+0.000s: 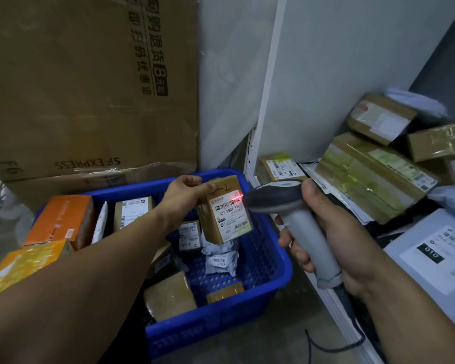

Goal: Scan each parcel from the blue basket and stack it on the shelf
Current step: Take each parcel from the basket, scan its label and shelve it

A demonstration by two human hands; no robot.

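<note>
My left hand [185, 191] grips the top of a small brown parcel [225, 212] and holds it upright above the blue basket [271, 261]. Its white label faces me, and a red scan line glows on the label's upper right. My right hand [323, 232] grips the handle of a grey barcode scanner [281, 199], whose head points at the parcel from the right, nearly touching it. Several more parcels lie in the basket, among them an orange box [59, 222] and a crumpled white bag [221, 258]. On the right, the white shelf [334, 298] holds several stacked parcels [371, 177].
A big cardboard box [90, 82] printed SF EXPRESS stands against the wall behind the basket. A yellow-orange box [24, 261] lies at the left by my forearm. The scanner's black cable [334, 345] trails across the grey floor. A white mailer [436, 258] lies on the shelf's near end.
</note>
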